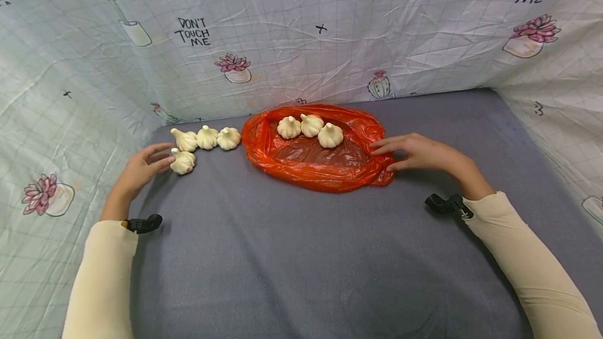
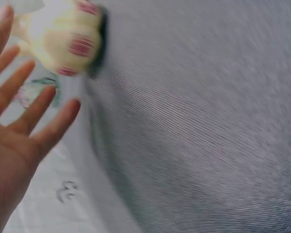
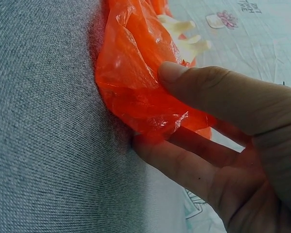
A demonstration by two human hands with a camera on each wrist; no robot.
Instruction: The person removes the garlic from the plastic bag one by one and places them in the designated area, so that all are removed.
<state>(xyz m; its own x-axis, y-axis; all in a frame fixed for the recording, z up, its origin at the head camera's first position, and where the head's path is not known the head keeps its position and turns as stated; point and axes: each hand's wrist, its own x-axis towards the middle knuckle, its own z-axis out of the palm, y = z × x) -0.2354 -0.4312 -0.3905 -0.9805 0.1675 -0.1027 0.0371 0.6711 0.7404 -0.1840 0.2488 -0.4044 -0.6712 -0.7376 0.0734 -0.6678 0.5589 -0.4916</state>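
My left hand (image 1: 143, 167) is at the far left, fingertips right at a garlic bulb (image 1: 182, 161). Its fingers are spread and fairly straight in the left wrist view, with a pale garlic bulb (image 2: 68, 39) marked by reddish patches just beyond them. Behind that bulb, three more garlic bulbs (image 1: 206, 137) lie in a row. An opened red plastic bag (image 1: 311, 179) sits at the middle back, three garlic bulbs (image 1: 312, 125) inside it. My right hand (image 3: 218, 131) loosely holds the bag's right end, thumb on one side and fingers on the other.
A grey cloth (image 1: 264, 255) covers the table. Printed fabric (image 1: 292, 30) with plant drawings and lettering hangs along the back and both sides, close behind the bag. Black wrist mounts (image 1: 145, 223) are strapped at both cuffs.
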